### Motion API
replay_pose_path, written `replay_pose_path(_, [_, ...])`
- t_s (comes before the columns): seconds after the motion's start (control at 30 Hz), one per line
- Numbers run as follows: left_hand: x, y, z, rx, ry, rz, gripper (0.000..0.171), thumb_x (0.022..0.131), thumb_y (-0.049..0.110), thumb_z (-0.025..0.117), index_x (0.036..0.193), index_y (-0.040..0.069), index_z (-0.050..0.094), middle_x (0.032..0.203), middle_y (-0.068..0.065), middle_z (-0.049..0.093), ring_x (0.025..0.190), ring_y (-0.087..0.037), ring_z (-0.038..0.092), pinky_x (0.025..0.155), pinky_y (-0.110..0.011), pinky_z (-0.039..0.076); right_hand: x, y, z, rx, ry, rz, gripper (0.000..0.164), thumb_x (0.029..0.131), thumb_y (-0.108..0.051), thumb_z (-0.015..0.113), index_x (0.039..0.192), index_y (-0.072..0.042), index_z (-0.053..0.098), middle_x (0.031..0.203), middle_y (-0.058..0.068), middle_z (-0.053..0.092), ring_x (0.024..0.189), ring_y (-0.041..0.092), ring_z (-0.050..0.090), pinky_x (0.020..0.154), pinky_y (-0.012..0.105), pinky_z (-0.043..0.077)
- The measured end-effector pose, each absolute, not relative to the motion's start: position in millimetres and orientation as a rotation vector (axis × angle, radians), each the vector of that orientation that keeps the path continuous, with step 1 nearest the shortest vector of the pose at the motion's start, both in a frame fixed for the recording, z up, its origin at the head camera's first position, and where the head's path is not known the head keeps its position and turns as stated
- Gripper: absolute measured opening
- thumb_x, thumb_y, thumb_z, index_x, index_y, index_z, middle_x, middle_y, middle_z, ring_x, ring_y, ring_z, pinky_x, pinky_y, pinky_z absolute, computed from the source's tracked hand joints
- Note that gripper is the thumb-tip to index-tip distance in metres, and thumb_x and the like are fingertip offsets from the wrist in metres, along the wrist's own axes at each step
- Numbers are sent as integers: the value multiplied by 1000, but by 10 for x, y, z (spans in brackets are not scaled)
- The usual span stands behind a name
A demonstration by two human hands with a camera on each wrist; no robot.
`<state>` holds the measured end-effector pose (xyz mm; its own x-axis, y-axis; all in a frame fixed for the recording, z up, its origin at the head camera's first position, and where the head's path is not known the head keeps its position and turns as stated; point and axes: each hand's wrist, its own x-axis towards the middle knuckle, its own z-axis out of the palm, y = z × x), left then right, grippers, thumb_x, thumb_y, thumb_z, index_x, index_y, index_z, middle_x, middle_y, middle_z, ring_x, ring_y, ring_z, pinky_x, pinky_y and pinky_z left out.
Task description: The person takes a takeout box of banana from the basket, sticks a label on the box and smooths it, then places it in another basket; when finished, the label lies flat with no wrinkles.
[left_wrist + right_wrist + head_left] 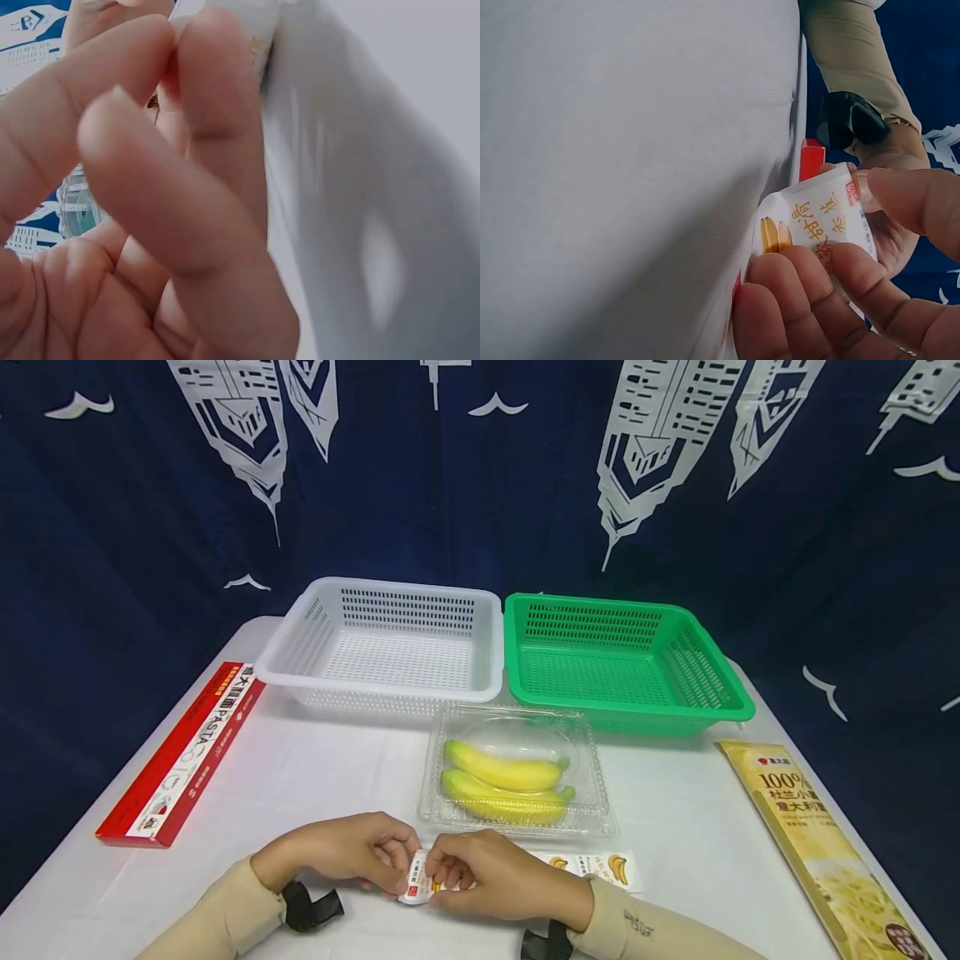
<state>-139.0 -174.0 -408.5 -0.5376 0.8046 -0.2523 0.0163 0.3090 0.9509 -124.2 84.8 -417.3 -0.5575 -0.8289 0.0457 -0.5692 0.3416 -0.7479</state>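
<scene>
A strip of white banana labels [618, 867] lies crosswise on the near part of the table. My left hand [348, 852] pinches its left end between thumb and forefinger; in the left wrist view the fingers [217, 82] hide most of it. My right hand [506, 877] grips the strip just beside, thumb on one side and curled fingers on the other. In the right wrist view the label end [817, 217] is bent up, showing printed bananas and gold characters. Right behind the hands sits a clear plastic clamshell box [600, 793] with two yellow bananas [506, 768] inside.
A white basket [378, 685] and a green basket [630, 697] stand side by side at the table's back. The red pasta box [180, 756] lies along the left edge, a yellow pasta packet [832, 852] along the right. A dark patterned curtain [450, 502] hangs behind.
</scene>
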Motion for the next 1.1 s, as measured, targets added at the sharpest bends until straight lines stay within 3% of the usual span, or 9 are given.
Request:
replay_pose_path(0.4, [-1334, -1652, -4160, 641, 1721, 1414, 19, 91, -3, 75, 108, 0, 67, 84, 4, 76, 75, -4, 68, 57, -13, 49, -1182, 786, -4208, -1196, 2374, -1064, 33, 88, -27, 93, 93, -14, 63, 82, -12, 65, 73, -8, 56, 66, 12, 53])
replay_pose_path(0.67, [-1322, -1640, -4155, 628, 1712, 1417, 20, 90, -3, 74, 107, 2, 65, 82, 3, 76, 74, -6, 70, 56, -12, 50, -1164, 787, -4189, -1178, 2366, -1089, 25, 92, -20, 88, 91, -14, 63, 79, -16, 64, 71, -10, 57, 65, 12, 53])
replay_pose_path(0.9, [-1310, -1615, -4137, 628, 1725, 1422, 21, 88, -2, 74, 105, 4, 64, 81, 4, 76, 73, -5, 70, 54, -12, 50, -1159, 767, -4192, -1202, 2400, -1077, 36, 90, -34, 90, 90, -16, 59, 78, -17, 61, 68, -11, 53, 63, 11, 51])
replay_pose_path(1.1, [-1312, -1610, -4121, 608, 1707, 1418, 22, 88, -4, 74, 104, 5, 62, 81, 3, 76, 73, -7, 72, 54, -12, 50, -1168, 804, -4181, -1211, 2370, -1082, 23, 94, -19, 84, 90, -15, 62, 77, -17, 60, 68, -11, 54, 63, 11, 52])
